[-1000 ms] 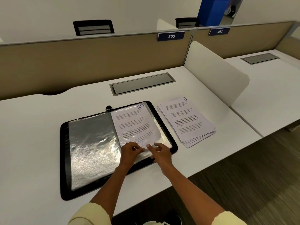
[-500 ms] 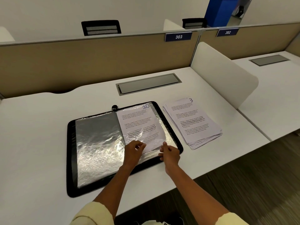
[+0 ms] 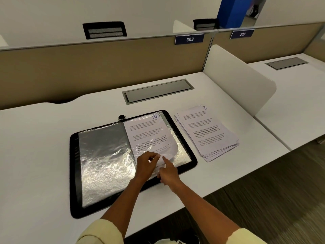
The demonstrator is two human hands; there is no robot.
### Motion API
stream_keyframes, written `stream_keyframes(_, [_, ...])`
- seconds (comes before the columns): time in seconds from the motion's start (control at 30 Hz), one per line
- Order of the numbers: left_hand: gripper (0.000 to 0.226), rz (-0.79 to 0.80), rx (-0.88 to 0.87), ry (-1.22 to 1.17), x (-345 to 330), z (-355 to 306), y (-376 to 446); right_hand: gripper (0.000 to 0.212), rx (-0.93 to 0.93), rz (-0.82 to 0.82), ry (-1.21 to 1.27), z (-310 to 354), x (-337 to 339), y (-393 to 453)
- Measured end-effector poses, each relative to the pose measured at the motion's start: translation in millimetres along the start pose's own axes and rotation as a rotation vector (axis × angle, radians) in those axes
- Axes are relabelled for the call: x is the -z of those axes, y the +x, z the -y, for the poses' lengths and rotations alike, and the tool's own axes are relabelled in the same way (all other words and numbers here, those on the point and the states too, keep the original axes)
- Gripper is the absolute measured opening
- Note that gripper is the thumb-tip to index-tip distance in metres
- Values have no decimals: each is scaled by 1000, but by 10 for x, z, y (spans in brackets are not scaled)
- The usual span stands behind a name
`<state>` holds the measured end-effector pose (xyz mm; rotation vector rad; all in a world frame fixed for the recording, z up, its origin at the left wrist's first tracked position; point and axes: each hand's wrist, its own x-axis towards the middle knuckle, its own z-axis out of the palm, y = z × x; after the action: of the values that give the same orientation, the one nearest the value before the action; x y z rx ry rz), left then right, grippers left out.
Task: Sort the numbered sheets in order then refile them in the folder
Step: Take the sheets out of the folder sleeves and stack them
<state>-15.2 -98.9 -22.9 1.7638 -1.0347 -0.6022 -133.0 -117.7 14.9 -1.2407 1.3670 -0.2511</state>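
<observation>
Where the open folder (image 3: 91, 173) lies flat on the white table (image 3: 35, 147), both hands work at the near edge of its right half. Sheet marked 10 (image 3: 147, 132) sits on the right side, over crinkled clear sleeves; its near end is bent up. Left hand (image 3: 146, 162): fingers curled, pinching the near edge of that sheet. Right hand (image 3: 168, 171): forefinger stretched out toward the same edge, touching the paper just beside the left fingertips; whether its other fingers grip anything, cannot tell. Left half of folder shows only shiny plastic sleeve. Loose pile of sheets (image 3: 207, 132) just to the right of the folder, apart from it, top page marked 3, edges uneven. Grey cable hatch (image 3: 158, 90) set in the table behind. Tan partition (image 3: 88, 67) at back carries label 303 (image 3: 189, 39). White divider (image 3: 237, 76) stands to the right.
</observation>
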Motion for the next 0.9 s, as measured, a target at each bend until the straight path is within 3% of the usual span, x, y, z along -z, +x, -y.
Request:
stream_keyframes(0.1, [4,-3,6,0,22,-3,12,62,-11,-133,-136,-126,26,92])
stream_keyframes(0.3, [4,19,7,1,-46,10,1,73,-91,-352,-44,-195,75,157])
stream_keyframes(0.53, [27,34,7,8,-120,-12,-25,23,-137,-275,553,4,-34,47])
stream_keyframes(0.63, [31,36,-14,18,-99,17,-24,15,-208,-333,575,-22,-75,148])
stream_keyframes(0.7, [22,44,-31,4,-93,50,-20,16,-250,-354,626,-30,-86,201])
stream_keyframes(0.8, [8,79,-12,-39,-58,65,-25,22,-292,-312,715,-7,-63,261])
stream_keyframes(0.9, [13,121,0,-24,-5,83,-53,9,-307,-281,725,22,-49,311])
